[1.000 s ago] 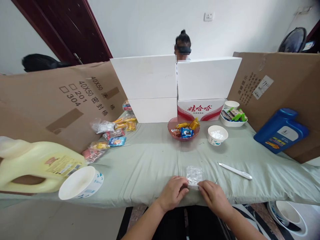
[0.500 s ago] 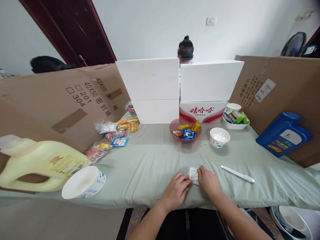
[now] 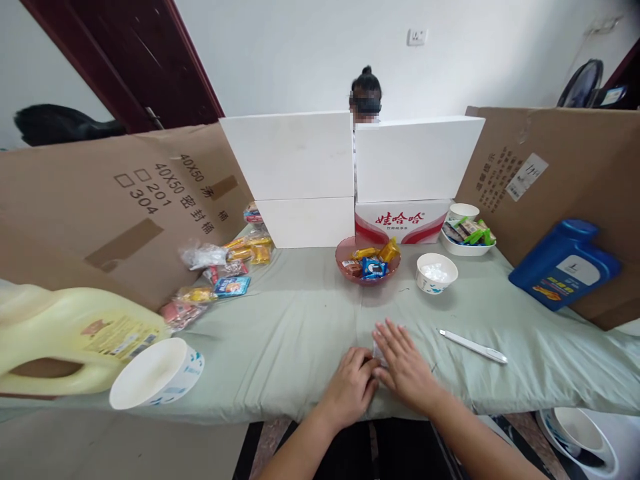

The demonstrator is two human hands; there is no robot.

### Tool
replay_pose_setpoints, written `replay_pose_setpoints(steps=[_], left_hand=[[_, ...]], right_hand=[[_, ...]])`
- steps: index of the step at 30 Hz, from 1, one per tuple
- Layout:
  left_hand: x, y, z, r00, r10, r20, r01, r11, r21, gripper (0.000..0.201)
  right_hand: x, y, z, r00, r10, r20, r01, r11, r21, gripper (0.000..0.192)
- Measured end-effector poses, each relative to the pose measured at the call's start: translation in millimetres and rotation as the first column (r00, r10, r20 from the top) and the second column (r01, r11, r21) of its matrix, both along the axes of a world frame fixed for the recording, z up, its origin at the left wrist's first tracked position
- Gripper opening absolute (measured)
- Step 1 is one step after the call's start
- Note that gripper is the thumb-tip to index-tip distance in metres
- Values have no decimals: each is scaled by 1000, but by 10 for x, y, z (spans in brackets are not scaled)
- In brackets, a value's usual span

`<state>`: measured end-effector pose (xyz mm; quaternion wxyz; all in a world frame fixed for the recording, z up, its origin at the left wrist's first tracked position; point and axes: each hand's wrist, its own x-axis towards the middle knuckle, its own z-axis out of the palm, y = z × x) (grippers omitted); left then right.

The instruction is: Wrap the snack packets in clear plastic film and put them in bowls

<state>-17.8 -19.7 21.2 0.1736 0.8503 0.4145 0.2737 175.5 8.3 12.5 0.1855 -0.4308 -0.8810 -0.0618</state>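
My right hand (image 3: 406,370) now lies flat, fingers spread, over the small clear bag (image 3: 376,352); a second ago that bag lay open to view in front of both hands, pinched at its near edge. Only a sliver of it shows now, at the hand's left edge, on the desk (image 3: 280,333) just before me. So I judge I am pressing it flat. My left hand (image 3: 353,387) is curled, fingertips touching the bag's near corner beside the right hand; the two hands are together, neither clamped around anything.

A white pen (image 3: 473,346) lies near, to the right. Farther back, the pink bowl (image 3: 367,260) holds wrapped snacks, orange and blue. The small cup (image 3: 437,272) beside it holds something white. The white dish (image 3: 467,235) behind holds packets with green ends. The cup (image 3: 156,372) at my left looks empty, next to a yellow jug (image 3: 70,337) on its side.
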Motion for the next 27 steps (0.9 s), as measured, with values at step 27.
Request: replay_pose_setpoints(steps=[27], left_hand=[[-20, -34, -139, 991, 114, 77, -124, 981, 147, 18]], right_hand=[[1199, 1173, 1020, 861, -509, -1, 505, 855, 120, 41]])
